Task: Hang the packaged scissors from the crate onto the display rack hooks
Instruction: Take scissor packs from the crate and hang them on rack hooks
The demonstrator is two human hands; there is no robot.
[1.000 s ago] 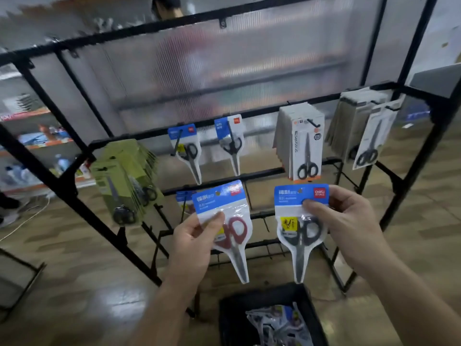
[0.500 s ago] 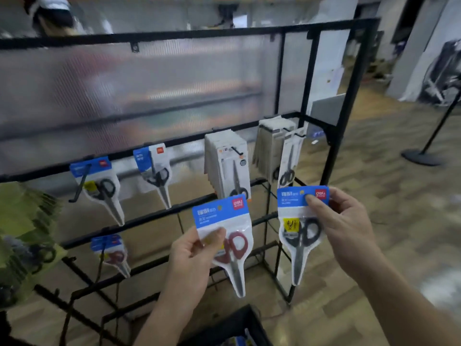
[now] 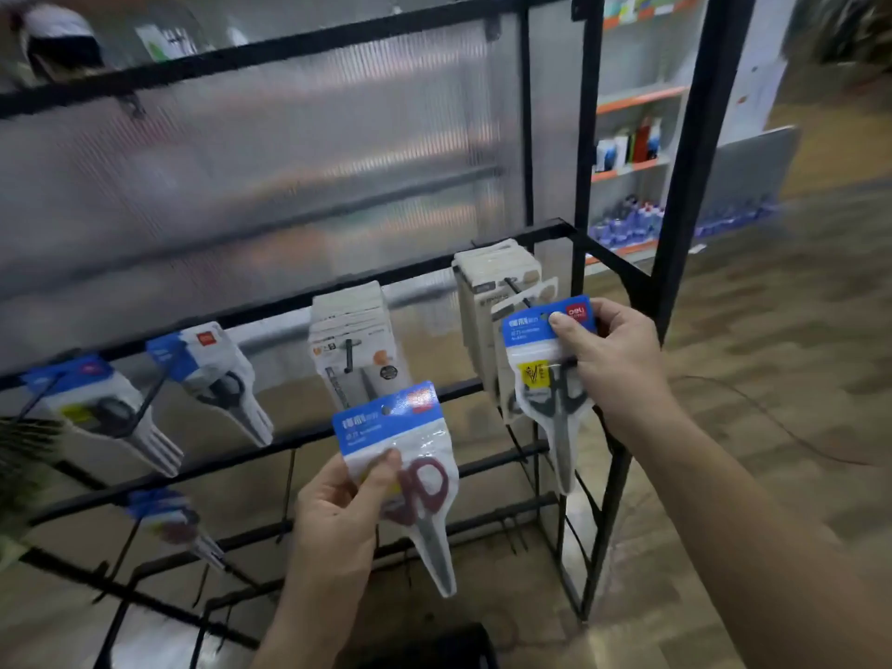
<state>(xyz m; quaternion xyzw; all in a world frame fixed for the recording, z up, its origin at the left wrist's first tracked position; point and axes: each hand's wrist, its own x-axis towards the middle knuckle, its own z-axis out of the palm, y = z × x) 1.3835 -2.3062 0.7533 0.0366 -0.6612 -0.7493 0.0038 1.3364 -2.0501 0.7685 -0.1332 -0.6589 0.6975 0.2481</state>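
Note:
My left hand [image 3: 338, 514] pinches a blue-topped packet of red-handled scissors [image 3: 410, 470] in front of the rack's lower bars. My right hand [image 3: 613, 359] pinches the blue header of a packet of black-handled scissors [image 3: 550, 379], held up close to the rightmost hook [image 3: 519, 288] with its stack of white packets [image 3: 487, 301]. The black display rack [image 3: 622, 277] carries more hung scissors packets: a white stack [image 3: 357, 345] in the middle and blue-topped ones [image 3: 217, 374] to the left. Only the black crate's top edge [image 3: 434, 644] shows at the bottom.
A ribbed translucent panel [image 3: 289, 161] backs the rack. Behind the rack's right post stand store shelves [image 3: 632, 137] with goods. Wood-look floor [image 3: 772, 379] spreads to the right. A green packet stack [image 3: 19, 456] pokes in at the left edge.
The view has swung right, so the rack slid left in frame. My right hand rose with the black-handled packet toward the rightmost hook. The left hand keeps its red-handled packet low.

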